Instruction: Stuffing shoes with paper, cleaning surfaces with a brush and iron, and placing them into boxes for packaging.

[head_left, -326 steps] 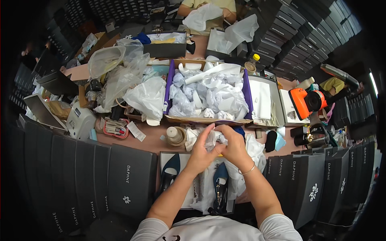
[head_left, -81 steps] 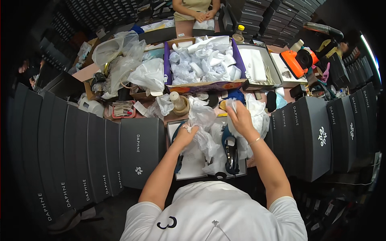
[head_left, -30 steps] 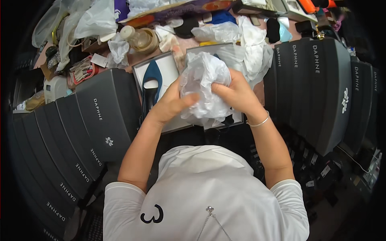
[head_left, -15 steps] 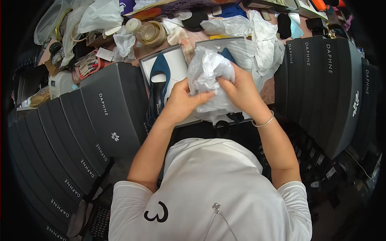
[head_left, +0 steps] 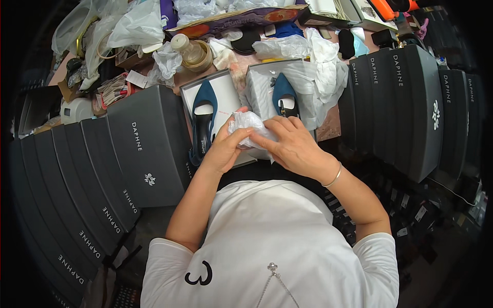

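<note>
My left hand (head_left: 226,147) and my right hand (head_left: 295,145) both grip a wad of white tissue paper (head_left: 247,123), bunched small between them. Just beyond my left hand, a teal pointed shoe (head_left: 206,96) lies in an open white-lined shoebox (head_left: 226,92). Its mate, a second teal shoe (head_left: 281,85) with a dark strap and buckle, rests beyond my right hand on the grey, tissue-lined box part (head_left: 259,84). My hands cover the near parts of the box and of the second shoe.
Dark grey shoeboxes stand in rows at the left (head_left: 146,143) and right (head_left: 416,118). Across the table's far side lie crumpled white paper (head_left: 323,66), plastic bags (head_left: 136,25), a jar (head_left: 187,49) in a tape roll and a purple carton (head_left: 236,20).
The tissue has been squeezed from a large loose bundle into a compact wad. Both hands have come nearer my body and closer together, uncovering the right-hand shoe.
</note>
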Motion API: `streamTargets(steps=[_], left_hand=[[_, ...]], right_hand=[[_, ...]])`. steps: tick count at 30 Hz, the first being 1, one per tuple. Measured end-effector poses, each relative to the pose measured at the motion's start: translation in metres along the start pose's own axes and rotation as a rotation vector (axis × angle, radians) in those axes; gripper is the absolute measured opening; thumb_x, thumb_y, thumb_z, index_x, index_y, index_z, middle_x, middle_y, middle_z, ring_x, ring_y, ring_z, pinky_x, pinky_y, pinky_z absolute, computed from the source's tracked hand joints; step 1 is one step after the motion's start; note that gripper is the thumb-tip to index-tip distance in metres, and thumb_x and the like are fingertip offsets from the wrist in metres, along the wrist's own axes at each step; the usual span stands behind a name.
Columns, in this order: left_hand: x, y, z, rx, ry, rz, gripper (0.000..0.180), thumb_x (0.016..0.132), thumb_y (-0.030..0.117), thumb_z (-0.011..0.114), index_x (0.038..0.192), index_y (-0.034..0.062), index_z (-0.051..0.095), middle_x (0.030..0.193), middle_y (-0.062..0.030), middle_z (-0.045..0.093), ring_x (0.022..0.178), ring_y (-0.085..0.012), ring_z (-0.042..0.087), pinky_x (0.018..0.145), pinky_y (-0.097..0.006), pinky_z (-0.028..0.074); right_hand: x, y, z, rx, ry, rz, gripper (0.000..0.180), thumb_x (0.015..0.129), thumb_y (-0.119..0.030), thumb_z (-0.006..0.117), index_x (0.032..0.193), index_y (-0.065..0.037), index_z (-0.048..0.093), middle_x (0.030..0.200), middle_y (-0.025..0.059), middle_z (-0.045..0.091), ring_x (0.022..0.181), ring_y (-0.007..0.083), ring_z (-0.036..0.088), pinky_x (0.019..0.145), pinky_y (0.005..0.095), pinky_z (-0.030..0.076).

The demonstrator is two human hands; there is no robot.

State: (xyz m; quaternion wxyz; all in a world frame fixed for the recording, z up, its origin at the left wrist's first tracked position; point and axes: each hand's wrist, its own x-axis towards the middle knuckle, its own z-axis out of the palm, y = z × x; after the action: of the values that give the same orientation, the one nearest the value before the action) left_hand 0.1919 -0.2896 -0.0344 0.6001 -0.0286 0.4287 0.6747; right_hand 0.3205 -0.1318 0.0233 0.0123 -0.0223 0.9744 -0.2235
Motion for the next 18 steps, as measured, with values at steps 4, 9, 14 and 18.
streamTargets(steps=[4, 9, 14, 18], left_hand=[[-0.009, 0.017, 0.007, 0.119, -0.248, 0.014, 0.062, 0.091, 0.005, 0.057, 0.146, 0.0049, 0.030, 0.129, -0.0059, 0.052, 0.116, -0.0120, 0.051, 0.095, -0.029, 0.044], [-0.011, 0.031, 0.021, 0.945, 0.039, 0.496, 0.056, 0.080, -0.012, 0.053, 0.132, 0.0075, 0.054, 0.110, -0.0095, 0.067, 0.085, -0.0147, 0.066, 0.071, -0.025, 0.053], [-0.003, 0.028, 0.020, 0.155, -0.097, 0.029, 0.055, 0.084, -0.006, 0.053, 0.137, 0.0001, 0.044, 0.110, -0.0117, 0.063, 0.091, -0.0195, 0.066, 0.080, -0.029, 0.053], [-0.005, 0.028, 0.022, -0.323, -0.122, -0.049, 0.043, 0.091, 0.003, 0.055, 0.133, -0.0024, 0.046, 0.114, -0.0112, 0.062, 0.104, -0.0184, 0.061, 0.091, -0.031, 0.050]], right_hand=[[0.010, 0.024, -0.026, 0.773, 0.086, 0.117, 0.073, 0.074, -0.028, 0.079, 0.133, -0.001, 0.046, 0.137, 0.0142, 0.047, 0.131, 0.0276, 0.041, 0.106, 0.0384, 0.034], [0.011, 0.038, 0.001, 1.147, -0.277, 0.359, 0.067, 0.075, -0.027, 0.081, 0.128, 0.000, 0.050, 0.117, 0.0058, 0.060, 0.096, 0.0110, 0.056, 0.086, 0.0264, 0.045], [0.005, 0.020, 0.000, 0.084, 0.105, 0.239, 0.053, 0.074, -0.011, 0.071, 0.125, -0.009, 0.056, 0.089, 0.0052, 0.059, 0.069, 0.0185, 0.059, 0.064, 0.0319, 0.047], [0.012, 0.021, -0.004, -0.271, 0.300, -0.015, 0.046, 0.067, -0.005, 0.069, 0.112, -0.011, 0.060, 0.090, 0.0054, 0.058, 0.077, 0.0221, 0.054, 0.066, 0.0325, 0.040]])
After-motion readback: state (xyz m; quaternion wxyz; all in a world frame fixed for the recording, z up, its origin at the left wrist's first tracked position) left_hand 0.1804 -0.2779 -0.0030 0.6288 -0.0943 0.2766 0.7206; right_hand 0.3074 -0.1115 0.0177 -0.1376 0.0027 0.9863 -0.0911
